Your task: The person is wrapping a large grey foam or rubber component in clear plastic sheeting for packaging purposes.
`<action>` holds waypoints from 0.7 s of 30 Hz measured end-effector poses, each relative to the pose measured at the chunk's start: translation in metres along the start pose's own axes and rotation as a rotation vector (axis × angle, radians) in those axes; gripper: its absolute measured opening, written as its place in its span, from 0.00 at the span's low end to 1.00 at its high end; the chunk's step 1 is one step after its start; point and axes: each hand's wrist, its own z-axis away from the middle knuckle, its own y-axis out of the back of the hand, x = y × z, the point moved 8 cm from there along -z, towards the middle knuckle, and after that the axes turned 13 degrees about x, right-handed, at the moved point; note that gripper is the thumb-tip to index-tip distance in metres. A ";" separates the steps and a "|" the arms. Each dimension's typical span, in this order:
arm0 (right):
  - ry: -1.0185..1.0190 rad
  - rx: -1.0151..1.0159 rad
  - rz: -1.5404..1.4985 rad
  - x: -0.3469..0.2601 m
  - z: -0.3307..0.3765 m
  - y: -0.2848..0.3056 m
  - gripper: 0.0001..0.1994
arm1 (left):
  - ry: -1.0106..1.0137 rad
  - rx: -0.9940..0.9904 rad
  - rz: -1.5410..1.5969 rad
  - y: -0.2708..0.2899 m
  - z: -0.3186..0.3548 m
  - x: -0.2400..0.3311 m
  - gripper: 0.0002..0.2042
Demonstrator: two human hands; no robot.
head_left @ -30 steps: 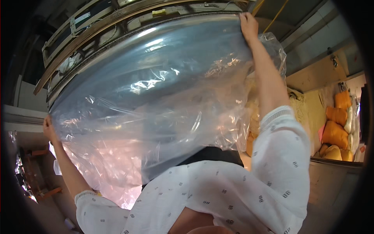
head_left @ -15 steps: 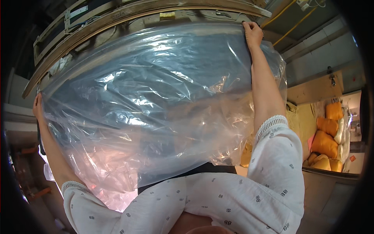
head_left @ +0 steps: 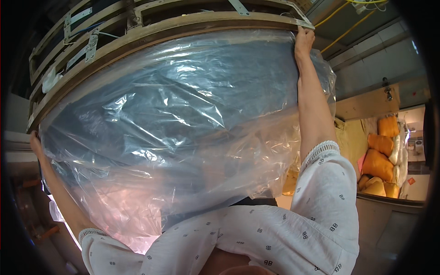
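Transparent plastic sheet [head_left: 183, 105] reaches the near edge of the wooden frame [head_left: 215, 21], left hand [head_left: 35, 142] and right hand [head_left: 304, 43] apparently pinching its far corners, that edge seemingly spread, the rest not yet smooth.

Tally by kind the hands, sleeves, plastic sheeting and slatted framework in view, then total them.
Bare hands: 2, the left hand and the right hand
White patterned fabric sleeves: 2
Clear, crinkled plastic sheet: 1, layers not countable
Brown slatted wooden frame: 1
Total: 6
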 end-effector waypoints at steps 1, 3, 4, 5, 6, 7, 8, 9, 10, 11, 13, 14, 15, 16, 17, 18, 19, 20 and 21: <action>-0.018 0.009 -0.043 -0.001 0.004 -0.005 0.22 | -0.039 -0.025 -0.108 0.017 -0.011 -0.006 0.18; -0.037 0.022 -0.091 0.002 0.003 -0.011 0.23 | 0.210 -0.049 0.085 0.035 -0.026 -0.026 0.17; -0.007 0.038 -0.087 0.009 -0.006 -0.004 0.24 | 0.111 -0.025 0.077 0.005 -0.017 -0.015 0.17; 0.015 0.039 -0.102 0.008 -0.010 0.000 0.24 | 0.007 0.021 0.055 -0.002 -0.012 -0.006 0.17; 0.021 0.054 -0.093 0.010 -0.012 0.006 0.24 | 0.007 0.011 0.071 -0.014 -0.008 -0.003 0.17; 0.044 0.078 -0.076 0.005 -0.009 0.008 0.24 | 0.114 0.023 0.136 -0.014 -0.006 -0.009 0.17; 0.057 0.101 -0.071 0.001 -0.005 0.008 0.24 | 0.211 0.043 0.196 -0.004 -0.011 -0.017 0.18; 0.071 0.097 -0.010 -0.004 -0.002 0.003 0.25 | 0.196 0.054 0.199 0.010 -0.015 -0.018 0.18; 0.056 0.119 -0.071 -0.016 0.014 -0.006 0.24 | 0.064 0.004 -0.015 0.058 -0.029 -0.021 0.18; 0.068 0.174 -0.082 -0.028 0.021 0.001 0.23 | -0.045 -0.092 -0.190 0.044 -0.023 -0.009 0.19; 0.276 0.232 -0.123 -0.057 0.029 0.024 0.19 | -0.210 -0.028 -0.142 0.019 0.018 0.026 0.20; 0.271 0.229 -0.180 -0.068 0.031 0.046 0.18 | -0.189 -0.153 -0.083 -0.002 0.041 0.067 0.20; 0.250 0.217 -0.265 -0.073 0.034 0.062 0.16 | -0.179 -0.256 -0.048 0.006 0.045 0.103 0.21; 0.120 0.185 -0.292 -0.060 0.042 0.061 0.14 | -0.046 -0.199 0.078 0.058 0.026 0.109 0.21; 0.106 0.174 -0.312 -0.064 0.057 0.065 0.14 | 0.088 -0.144 0.202 0.107 0.015 0.107 0.22; -0.192 -0.046 -0.478 -0.054 0.081 0.055 0.13 | 0.130 -0.102 0.255 0.142 0.017 0.111 0.21; -0.497 -0.269 -0.635 -0.049 0.112 0.046 0.13 | 0.167 -0.063 0.305 0.176 0.022 0.112 0.21; -0.521 -0.279 -0.650 -0.056 0.129 0.054 0.13 | 0.181 -0.028 0.317 0.214 0.028 0.103 0.21; -0.549 -0.435 -0.691 -0.073 0.149 0.053 0.15 | 0.189 0.008 0.329 0.252 0.035 0.091 0.20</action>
